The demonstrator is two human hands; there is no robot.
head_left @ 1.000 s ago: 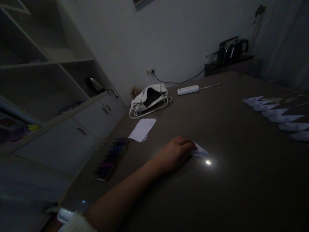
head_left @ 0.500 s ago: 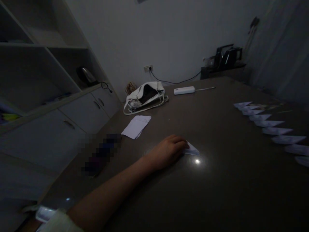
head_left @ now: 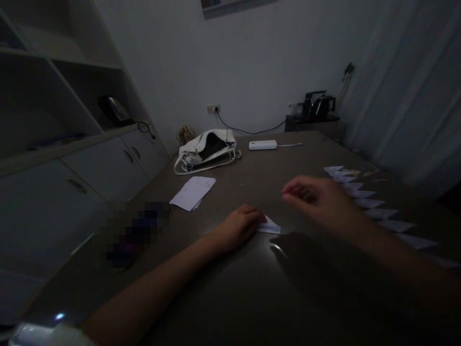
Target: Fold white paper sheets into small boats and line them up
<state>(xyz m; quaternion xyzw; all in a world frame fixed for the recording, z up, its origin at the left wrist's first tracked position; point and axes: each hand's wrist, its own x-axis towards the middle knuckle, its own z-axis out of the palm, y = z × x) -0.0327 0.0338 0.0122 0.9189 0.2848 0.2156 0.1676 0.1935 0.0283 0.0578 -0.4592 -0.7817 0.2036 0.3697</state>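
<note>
My left hand [head_left: 242, 227] rests on the table with its fingers bent over a small folded piece of white paper [head_left: 270, 226]. The paper's pointed right end sticks out past the fingertips; the rest is hidden under the hand. Above the table to the right, my right hand [head_left: 311, 196] hangs in the air, slightly blurred. Its fingers are curled in towards the thumb, and nothing shows between them. Beyond my right forearm runs a row of several folded white paper shapes [head_left: 374, 213], partly covered by the arm.
A stack of white paper sheets [head_left: 192, 193] lies left of centre. Behind it sits a white handbag [head_left: 211, 150], with a white corded device [head_left: 262, 144] to its right. A pixelated dark object [head_left: 139, 230] is at left. Black kettles [head_left: 319, 105] stand on the far-right cabinet.
My right hand has come into view from the right, casting a shadow on the table. My left hand stays on the folded paper. The camera view has shifted, moving the scene leftwards.
</note>
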